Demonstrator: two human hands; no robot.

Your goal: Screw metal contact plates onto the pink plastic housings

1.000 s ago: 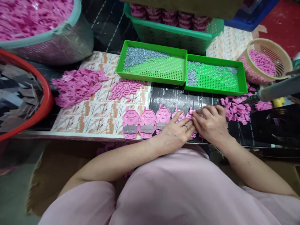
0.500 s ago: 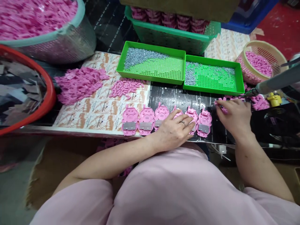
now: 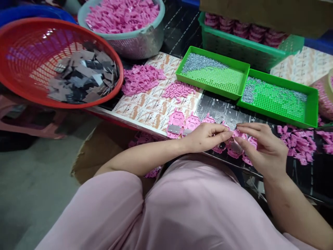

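Note:
A row of several pink plastic casings [image 3: 176, 121] lies along the table's front edge, and grey metal plates show on some of them. My left hand [image 3: 205, 138] is closed in a pinch above the middle of the row. My right hand [image 3: 270, 149] comes in from the right, its thumb and fingers closing on a small pink plastic piece [image 3: 236, 133]. The fingertips of both hands meet at this piece, over a casing [image 3: 235, 150] with a grey plate. My hands partly cover the casings below, and the piece's exact shape is hidden.
Two green trays [image 3: 213, 89] of small metal pieces stand behind the row. Loose pink parts [image 3: 143, 79] are heaped left, with more pink parts [image 3: 298, 144] at right. A red basket [image 3: 118, 86] of grey plates juts out at left. A green crate [image 3: 249, 57] stands behind.
The view has swung left. My right hand has come from the pink parts on the right to the row. My left hand has lifted from flat on the casings into a pinch beside it.

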